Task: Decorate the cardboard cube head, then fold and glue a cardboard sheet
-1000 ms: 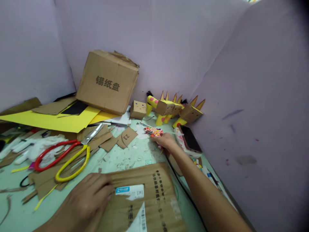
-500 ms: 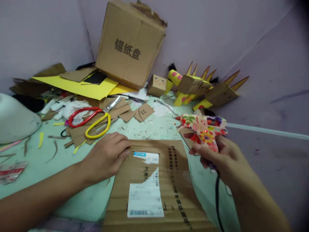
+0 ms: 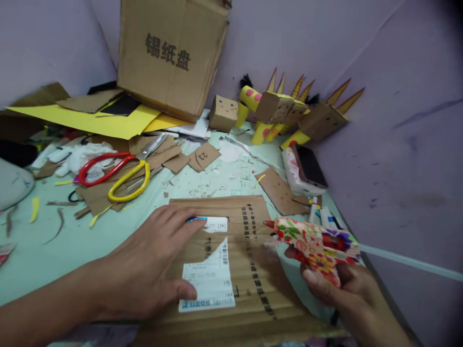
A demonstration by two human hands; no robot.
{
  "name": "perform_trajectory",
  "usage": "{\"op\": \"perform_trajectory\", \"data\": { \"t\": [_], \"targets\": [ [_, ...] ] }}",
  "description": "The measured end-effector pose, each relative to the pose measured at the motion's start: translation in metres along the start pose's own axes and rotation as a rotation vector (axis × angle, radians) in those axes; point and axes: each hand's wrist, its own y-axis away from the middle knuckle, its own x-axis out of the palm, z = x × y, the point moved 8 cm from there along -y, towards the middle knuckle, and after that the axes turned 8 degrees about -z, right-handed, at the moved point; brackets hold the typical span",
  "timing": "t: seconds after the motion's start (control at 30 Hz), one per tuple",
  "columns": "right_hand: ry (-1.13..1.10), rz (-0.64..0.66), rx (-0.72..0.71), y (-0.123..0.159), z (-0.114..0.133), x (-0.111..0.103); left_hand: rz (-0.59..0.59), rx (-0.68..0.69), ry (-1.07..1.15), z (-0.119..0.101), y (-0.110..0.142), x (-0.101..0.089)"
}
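Observation:
A flat brown cardboard sheet point(image 3: 249, 294) with a torn white shipping label point(image 3: 210, 284) lies at the table's near edge. My left hand point(image 3: 155, 260) rests on its left side, fingers stretched out and thumb apart, touching the label. In my right hand point(image 3: 354, 294) is a hot glue gun point(image 3: 311, 241) wrapped in floral covering, its red nozzle pointing left over the sheet's right edge. A long translucent glue stick point(image 3: 412, 260) sticks out of its back. My fingers wrap the handle; the trigger area is partly hidden.
Red-and-yellow-handled scissors point(image 3: 139, 159) lie on cardboard scraps point(image 3: 204, 156) at the left. Behind stand a large carton point(image 3: 170, 62), a small box with a drawn face point(image 3: 224, 113) and yellow spotted cardboard figures point(image 3: 275, 113). A phone point(image 3: 309, 166) rests on a white pack at the right.
My left hand has spread its fingers and slid nearer over the sheet and label. The glue gun has come down and closer. The view has shifted, uncovering the phone and markers.

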Motion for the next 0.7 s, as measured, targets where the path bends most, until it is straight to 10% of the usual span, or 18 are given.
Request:
{"op": "perform_trajectory", "data": {
  "t": [0.33, 0.7],
  "targets": [
    [-0.112, -0.052, 0.09, 0.023, -0.032, -0.004, 0.148, 0.067, -0.08, 0.0, 0.012, 0.036],
    [-0.054, -0.055, 0.059, 0.012, -0.018, 0.013, 0.069, 0.014, 0.018, 0.007, -0.011, 0.019]
  ]
}}
